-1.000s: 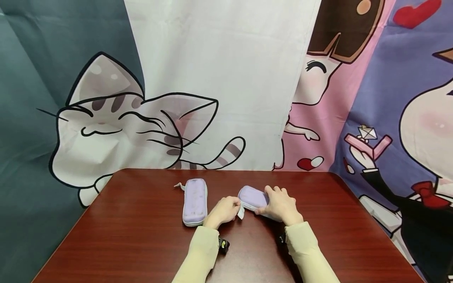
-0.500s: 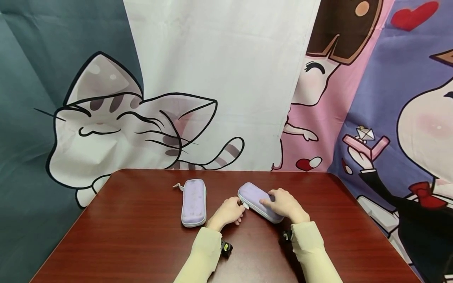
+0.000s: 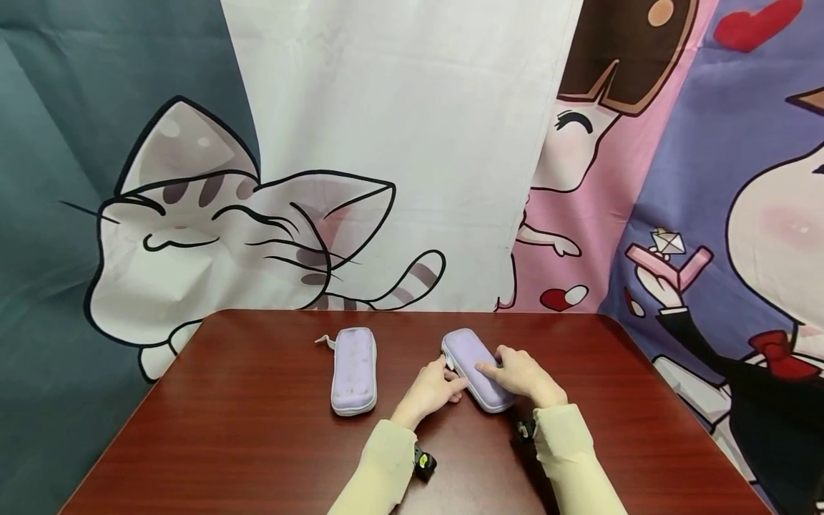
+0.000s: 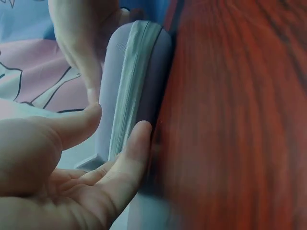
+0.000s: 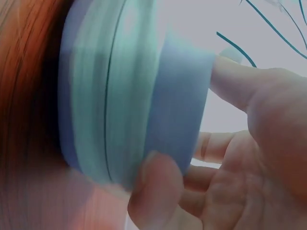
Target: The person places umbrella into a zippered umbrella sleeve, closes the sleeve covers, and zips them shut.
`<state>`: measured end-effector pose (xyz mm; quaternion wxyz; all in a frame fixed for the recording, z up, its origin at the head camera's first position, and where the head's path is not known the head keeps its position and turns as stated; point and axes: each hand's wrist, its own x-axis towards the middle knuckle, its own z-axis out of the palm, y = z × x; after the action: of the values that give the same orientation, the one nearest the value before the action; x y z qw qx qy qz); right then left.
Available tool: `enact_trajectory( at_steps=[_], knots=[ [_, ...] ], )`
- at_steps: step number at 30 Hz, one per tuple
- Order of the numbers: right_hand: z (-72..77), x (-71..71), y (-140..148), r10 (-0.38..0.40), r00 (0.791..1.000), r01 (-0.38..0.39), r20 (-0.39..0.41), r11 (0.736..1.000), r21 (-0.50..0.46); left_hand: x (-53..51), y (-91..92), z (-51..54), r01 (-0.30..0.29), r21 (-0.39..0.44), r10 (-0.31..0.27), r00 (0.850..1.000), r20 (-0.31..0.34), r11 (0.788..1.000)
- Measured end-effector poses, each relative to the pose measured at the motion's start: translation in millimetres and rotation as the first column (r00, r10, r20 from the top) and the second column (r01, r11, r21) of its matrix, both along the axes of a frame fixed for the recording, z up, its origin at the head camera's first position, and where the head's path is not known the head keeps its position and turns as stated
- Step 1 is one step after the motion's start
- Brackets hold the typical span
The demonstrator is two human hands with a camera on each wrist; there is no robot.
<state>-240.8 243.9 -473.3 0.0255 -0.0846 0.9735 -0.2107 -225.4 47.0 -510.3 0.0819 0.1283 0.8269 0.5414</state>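
A lilac zip case (image 3: pixel 479 372) with a pale zipper band lies slanted on the table, right of centre. My right hand (image 3: pixel 524 375) grips its right side, the thumb on top. In the right wrist view, the fingers (image 5: pixel 158 187) wrap the case's end. My left hand (image 3: pixel 433 390) is at the case's left side. In the left wrist view, its extended fingers (image 4: pixel 136 143) touch the zipper side, and a pale pull tab (image 4: pixel 89 163) sits beside them. Whether that tab is pinched is hidden. A second lilac case (image 3: pixel 354 372) lies apart to the left.
The cases lie on a glossy red-brown table (image 3: pixel 257 429). Behind its far edge hangs a cloth backdrop (image 3: pixel 412 129) printed with a cartoon cat and figures. A small black wrist camera (image 3: pixel 425 463) is strapped to the left wrist.
The case between my hands has turned more lengthwise. My left hand has moved right along with it, and my right hand has shifted slightly right. The other case has stayed in place.
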Motion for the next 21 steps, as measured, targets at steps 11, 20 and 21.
enact_trajectory(
  at_steps=[11, 20, 21],
  knots=[
    [0.0, 1.5, -5.5, -0.020, 1.000, 0.020, 0.002, 1.000, 0.022, 1.8, 1.6, 2.5, 0.089, -0.013, -0.088, 0.996, 0.019, 0.996],
    [-3.0, 2.0, 0.2, -0.042, 0.999, 0.042, 0.010, 0.999, 0.005, 0.7, -1.4, 6.4, 0.117, -0.117, -0.122, 0.992, -0.039, 0.986],
    [-3.4, 2.4, 0.8, -0.044, 0.999, 0.044, 0.010, 0.999, -0.005, 0.4, -2.5, 7.5, 0.109, -0.132, -0.116, 0.992, -0.051, 0.985]
  ],
)
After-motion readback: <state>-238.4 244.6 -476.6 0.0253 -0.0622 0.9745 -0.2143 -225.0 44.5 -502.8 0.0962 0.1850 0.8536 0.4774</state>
